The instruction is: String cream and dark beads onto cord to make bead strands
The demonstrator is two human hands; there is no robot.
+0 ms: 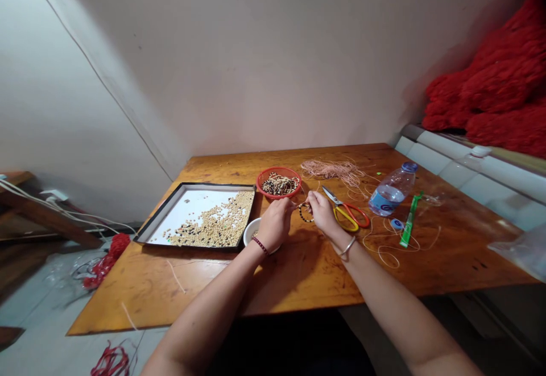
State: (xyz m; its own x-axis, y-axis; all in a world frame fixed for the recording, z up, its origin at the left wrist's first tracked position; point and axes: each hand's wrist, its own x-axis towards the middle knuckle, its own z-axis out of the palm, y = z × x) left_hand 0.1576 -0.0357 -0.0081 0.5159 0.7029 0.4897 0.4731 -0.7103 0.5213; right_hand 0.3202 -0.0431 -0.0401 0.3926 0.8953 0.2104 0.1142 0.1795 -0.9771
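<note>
A small beaded bracelet (305,218) of dark and pale beads hangs between my two hands over the wooden table. My left hand (275,222) is closed, its fingertips pinching thin cord at the bracelet's upper end. My right hand (322,210) is closed too, with its fingers pinched at the bracelet's right side. Under my left hand stands a white bowl (248,232), partly hidden by it. Just beyond the hands is a red basket (278,195) holding strung beads. Scissors (346,212) with yellow and orange handles lie open beside my right hand.
A black-edged tray (170,211) of loose beads sits at the left. Pink cord (333,171) lies tangled at the back. On the right are a water bottle (390,191), a green packet (410,222), a blue cap (396,224) and loose cord. Red material (495,80) is piled beyond.
</note>
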